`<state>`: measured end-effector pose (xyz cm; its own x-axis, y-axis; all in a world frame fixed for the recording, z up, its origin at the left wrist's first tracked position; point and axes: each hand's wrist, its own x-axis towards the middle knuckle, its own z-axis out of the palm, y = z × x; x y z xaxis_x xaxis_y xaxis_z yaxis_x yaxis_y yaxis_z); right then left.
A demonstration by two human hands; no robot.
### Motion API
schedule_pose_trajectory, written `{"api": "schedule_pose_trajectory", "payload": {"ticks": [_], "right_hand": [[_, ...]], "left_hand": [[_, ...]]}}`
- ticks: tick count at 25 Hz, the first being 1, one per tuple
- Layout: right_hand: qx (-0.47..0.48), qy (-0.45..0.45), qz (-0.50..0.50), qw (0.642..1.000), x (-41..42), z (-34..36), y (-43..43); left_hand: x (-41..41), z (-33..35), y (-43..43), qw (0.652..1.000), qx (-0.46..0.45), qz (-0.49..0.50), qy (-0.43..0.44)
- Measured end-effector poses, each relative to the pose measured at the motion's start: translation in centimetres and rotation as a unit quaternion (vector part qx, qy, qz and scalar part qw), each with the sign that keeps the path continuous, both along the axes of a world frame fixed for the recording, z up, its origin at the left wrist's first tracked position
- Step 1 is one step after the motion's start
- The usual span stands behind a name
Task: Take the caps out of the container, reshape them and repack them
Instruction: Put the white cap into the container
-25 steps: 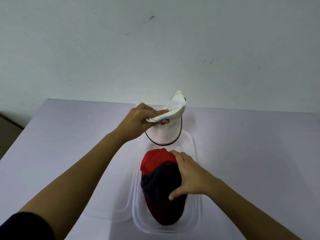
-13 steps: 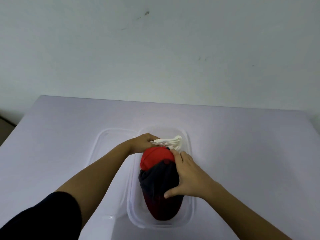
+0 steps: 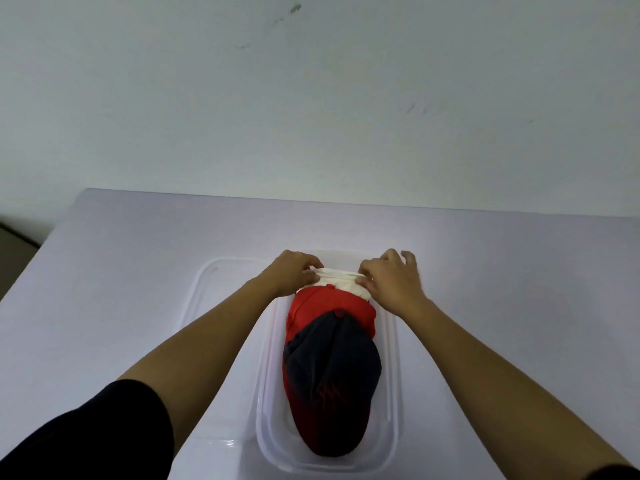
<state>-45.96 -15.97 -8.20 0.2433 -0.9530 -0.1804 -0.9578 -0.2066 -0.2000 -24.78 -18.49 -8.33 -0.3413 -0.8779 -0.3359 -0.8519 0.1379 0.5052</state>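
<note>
A clear plastic container (image 3: 393, 382) sits on the table in front of me. Inside lies a dark navy cap (image 3: 332, 368) with a red brim, on top of a red cap (image 3: 325, 304). At the far end of the container a folded white cap (image 3: 341, 280) is wedged behind the red one. My left hand (image 3: 294, 273) pinches its left end. My right hand (image 3: 391, 280) pinches its right end, with the outer fingers lifted.
The container's clear lid (image 3: 225, 327) lies flat on the table, partly under the container's left side. The pale table (image 3: 519, 289) ends at a plain wall behind. A dark floor gap shows past the table's left edge.
The white cap has come down from above the table into the far end of the container. My right hand left the dark cap and moved forward onto the white cap.
</note>
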Motion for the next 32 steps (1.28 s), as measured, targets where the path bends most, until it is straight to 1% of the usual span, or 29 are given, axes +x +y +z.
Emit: {"api": "schedule_pose_trajectory", "payload": {"ticks": [1, 2, 3, 5, 6, 7, 8, 9, 10, 11, 13, 15, 16, 17, 19, 20, 21, 22, 23, 25, 27, 28, 30, 32], "right_hand": [[-0.014, 0.024, -0.016, 0.999, 0.4, -0.1, -0.2], [-0.03, 0.025, -0.029, 0.999, 0.8, -0.3, -0.1], [-0.046, 0.003, -0.037, 0.998, 0.9, -0.5, 0.2], [-0.078, -0.066, -0.037, 0.994, 0.6, -0.4, 1.3], [-0.082, -0.099, -0.036, 0.991, 0.1, -0.3, 2.0], [-0.068, -0.116, -0.033, 0.99, -0.5, 0.0, 2.7], [-0.033, -0.107, -0.023, 0.993, -1.0, 0.1, 3.3], [0.008, -0.074, 0.0, 0.997, -1.2, 0.1, 3.8], [0.035, -0.031, 0.026, 0.999, -1.0, -0.1, 4.2], [0.041, 0.003, 0.037, 0.998, -0.7, -0.3, 4.5], [0.014, 0.036, 0.003, 0.999, 0.4, -0.8, 4.6], [0.013, 0.034, -0.035, 0.999, 1.3, -0.9, 4.3], [0.009, 0.007, -0.041, 0.999, 1.4, -0.9, 4.4], [-0.002, -0.045, -0.043, 0.998, 1.2, -0.7, 4.5], [-0.043, -0.201, -0.042, 0.978, 0.6, 0.2, 5.9], [-0.046, -0.261, -0.037, 0.963, 0.4, 0.5, 7.1], [-0.028, -0.29, -0.025, 0.956, 0.5, 0.7, 8.4], [0.004, -0.288, -0.01, 0.958, 0.7, 0.7, 9.7], [0.039, -0.261, 0.001, 0.964, 1.1, 0.6, 10.6], [0.066, -0.207, -0.006, 0.976, 1.4, -0.3, 11.3], [0.036, -0.162, -0.03, 0.986, 1.8, -1.0, 11.3], [0.014, -0.124, -0.04, 0.991, 2.2, -1.2, 11.3], [-0.03, -0.062, -0.062, 0.996, 3.2, -1.8, 11.8], [-0.045, -0.071, -0.079, 0.993, 4.0, -2.5, 12.8]], "left_hand": [[0.0, -0.2, 0.1, 1.0, -0.01, 0.014, -0.012], [0.1, -0.2, 0.2, 0.999, -0.026, 0.027, -0.018], [0.2, -0.1, 0.5, 0.998, -0.048, 0.046, -0.012], [0.6, 1.1, 1.7, 0.99, -0.088, 0.096, 0.044], [1.0, 1.8, 2.5, 0.987, -0.078, 0.114, 0.082], [1.4, 2.5, 3.4, 0.987, -0.044, 0.112, 0.11], [1.7, 2.9, 4.2, 0.988, 0.004, 0.094, 0.119], [2.0, 2.9, 4.9, 0.99, 0.043, 0.069, 0.111], [2.2, 2.5, 5.5, 0.992, 0.062, 0.054, 0.098], [2.1, 1.9, 6.0, 0.993, 0.062, 0.055, 0.085], [1.2, 0.9, 6.3, 0.995, 0.029, 0.079, 0.047], [0.1, 0.3, 6.5, 0.996, -0.006, 0.082, -0.014], [0.0, 0.2, 6.6, 0.995, -0.02, 0.09, -0.027], [0.0, 0.5, 6.9, 0.993, -0.04, 0.106, -0.023], [0.2, 1.3, 8.3, 0.983, -0.121, 0.137, 0.024], [0.0, 1.5, 9.7, 0.974, -0.165, 0.144, 0.054], [-0.4, 1.6, 11.4, 0.969, -0.185, 0.146, 0.077], [-1.0, 1.5, 13.0, 0.968, -0.183, 0.143, 0.094], [-1.5, 1.1, 14.4, 0.972, -0.164, 0.137, 0.1], [-2.1, -0.3, 15.8, 0.981, -0.135, 0.123, 0.071], [-2.0, -1.8, 15.6, 0.978, -0.175, 0.111, 0.006], [-1.9, -2.0, 15.4, 0.977, -0.178, 0.116, -0.017], [-1.8, -2.1, 15.0, 0.977, -0.153, 0.135, -0.054], [-2.1, -2.3, 15.2, 0.98, -0.129, 0.142, -0.05]]}}
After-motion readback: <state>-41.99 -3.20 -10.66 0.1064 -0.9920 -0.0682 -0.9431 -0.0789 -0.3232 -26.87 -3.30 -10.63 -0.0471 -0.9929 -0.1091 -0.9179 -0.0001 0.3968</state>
